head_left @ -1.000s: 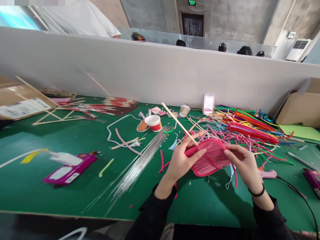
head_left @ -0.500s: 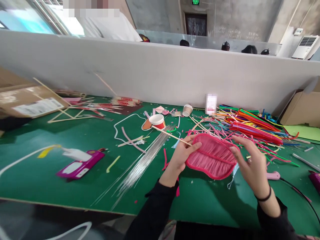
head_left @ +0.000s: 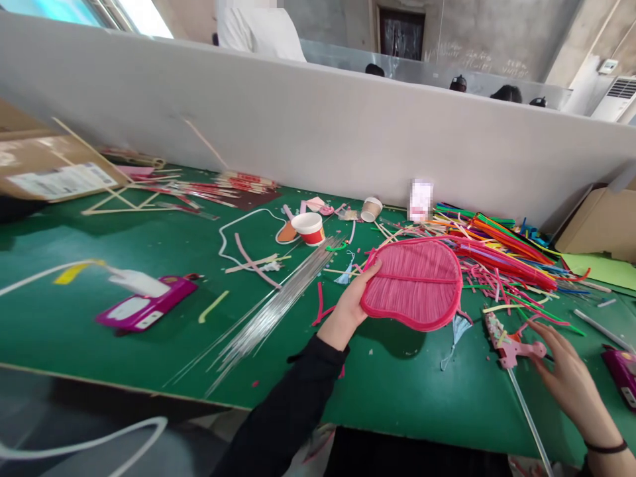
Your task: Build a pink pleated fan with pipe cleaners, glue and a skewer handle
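Observation:
My left hand [head_left: 352, 303] grips the left edge of a pink heart-shaped fan [head_left: 415, 283] made of ribbed strands, held tilted above the green table [head_left: 163, 258]. A pale blue tassel [head_left: 454, 333] dangles from the fan's lower right. My right hand [head_left: 566, 371] is low at the right, fingers spread, its fingertips at the butt of a pink glue gun [head_left: 511, 341] lying on the table. The hand holds nothing.
A pile of coloured pipe cleaners [head_left: 497, 255] lies at the right rear. Thin metal wires [head_left: 278, 308] fan across the middle. A red-and-white cup [head_left: 309, 228], a paper cup [head_left: 370, 209], a magenta box [head_left: 144, 307] and cardboard boxes [head_left: 599, 225] stand around. A white partition [head_left: 298, 132] backs the table.
My right hand has let go of the fan and dropped right to the glue gun. My left hand now holds the fan alone, raised and turned flatter. The thin wooden stick is gone from view.

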{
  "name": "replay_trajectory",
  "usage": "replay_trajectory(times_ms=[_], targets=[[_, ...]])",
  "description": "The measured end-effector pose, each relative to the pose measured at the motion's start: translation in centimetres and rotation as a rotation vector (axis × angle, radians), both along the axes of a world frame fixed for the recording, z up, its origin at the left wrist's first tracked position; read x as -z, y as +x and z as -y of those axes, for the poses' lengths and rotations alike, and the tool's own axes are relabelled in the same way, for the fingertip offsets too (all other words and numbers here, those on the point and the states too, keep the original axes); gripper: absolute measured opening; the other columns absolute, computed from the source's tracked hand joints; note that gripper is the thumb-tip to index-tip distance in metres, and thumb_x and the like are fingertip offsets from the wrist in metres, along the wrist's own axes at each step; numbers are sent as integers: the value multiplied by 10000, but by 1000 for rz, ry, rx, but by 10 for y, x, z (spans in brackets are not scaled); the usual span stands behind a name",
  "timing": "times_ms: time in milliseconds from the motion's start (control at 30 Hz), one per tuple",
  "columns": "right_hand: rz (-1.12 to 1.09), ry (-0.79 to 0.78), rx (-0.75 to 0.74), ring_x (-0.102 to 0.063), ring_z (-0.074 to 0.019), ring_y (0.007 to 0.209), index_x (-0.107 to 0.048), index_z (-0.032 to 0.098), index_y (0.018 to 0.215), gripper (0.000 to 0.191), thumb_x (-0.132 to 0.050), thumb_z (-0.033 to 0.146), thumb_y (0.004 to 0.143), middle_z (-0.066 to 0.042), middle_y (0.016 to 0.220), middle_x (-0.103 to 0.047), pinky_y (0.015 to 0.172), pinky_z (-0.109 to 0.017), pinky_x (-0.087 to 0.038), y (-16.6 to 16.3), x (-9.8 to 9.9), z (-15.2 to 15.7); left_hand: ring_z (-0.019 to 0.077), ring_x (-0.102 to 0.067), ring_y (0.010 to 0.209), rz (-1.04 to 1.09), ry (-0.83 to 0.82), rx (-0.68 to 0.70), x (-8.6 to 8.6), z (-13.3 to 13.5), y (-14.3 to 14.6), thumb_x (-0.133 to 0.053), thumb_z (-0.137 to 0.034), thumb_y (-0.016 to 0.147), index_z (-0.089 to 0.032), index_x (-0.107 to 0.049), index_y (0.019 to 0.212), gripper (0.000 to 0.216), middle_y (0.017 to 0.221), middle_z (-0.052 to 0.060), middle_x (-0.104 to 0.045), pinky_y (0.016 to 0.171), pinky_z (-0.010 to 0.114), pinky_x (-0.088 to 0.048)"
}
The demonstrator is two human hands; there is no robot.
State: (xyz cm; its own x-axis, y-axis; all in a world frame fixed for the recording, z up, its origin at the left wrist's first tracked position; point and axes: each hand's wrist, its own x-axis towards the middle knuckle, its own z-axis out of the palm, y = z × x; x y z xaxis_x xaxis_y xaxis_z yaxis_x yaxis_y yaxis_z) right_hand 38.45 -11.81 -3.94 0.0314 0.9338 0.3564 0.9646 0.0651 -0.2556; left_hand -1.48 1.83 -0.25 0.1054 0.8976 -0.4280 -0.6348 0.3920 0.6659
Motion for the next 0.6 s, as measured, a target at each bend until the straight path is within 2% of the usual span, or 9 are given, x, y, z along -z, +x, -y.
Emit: replay_trajectory(times_ms=[100, 200, 300, 433, 600], targets=[[15, -71, -102, -468, -288, 1373, -549, 223, 1339, 524, -446, 177, 827, -94, 1363, -603, 1091, -494, -454, -8, 18, -3, 275, -748, 762, -12, 12, -29, 1, 0, -1, -820, -335, 728, -170, -702, 966, 312, 838, 108, -768, 682, 368, -620], [84, -62, -69, -468, -300, 1358, -543, 169, 1336, 602, -433, 54, 755, -124, 1339, -605, 1113, -506, -431, -18, 23, -3, 294, -750, 795, -43, -6, -28, -1, 0, -1, -813, -348, 735, -161, -709, 989, 332, 849, 123, -770, 697, 388, -623], [156, -71, -34, -546, -304, 1245, -563, 179, 1301, 595, -426, 11, 747, -122, 1301, -615, 1035, -486, -485, -26, 18, -5, 295, -750, 808, -49, -12, -33, -2, 0, -1, -798, -340, 753, -156, -710, 999, 320, 856, 128, -771, 704, 391, -625], [161, -184, -12, -620, -286, 1062, -632, 206, 1111, 487, -412, 0, 729, -117, 1191, -634, 858, -439, -539, -33, 7, -9, 290, -751, 808, -44, -13, -40, -3, 1, 0, -792, -319, 762, -159, -709, 1003, 300, 861, 122, -773, 706, 384, -625], [-144, -258, -172, -613, -252, 1072, -616, 218, 1006, 423, -435, 37, 669, -97, 1116, -638, 871, -399, -530, -30, -15, -3, 296, -752, 803, -46, -18, -45, -3, 1, 0, -812, -310, 741, -154, -704, 1009, 328, 855, 123, -772, 714, 395, -624]])
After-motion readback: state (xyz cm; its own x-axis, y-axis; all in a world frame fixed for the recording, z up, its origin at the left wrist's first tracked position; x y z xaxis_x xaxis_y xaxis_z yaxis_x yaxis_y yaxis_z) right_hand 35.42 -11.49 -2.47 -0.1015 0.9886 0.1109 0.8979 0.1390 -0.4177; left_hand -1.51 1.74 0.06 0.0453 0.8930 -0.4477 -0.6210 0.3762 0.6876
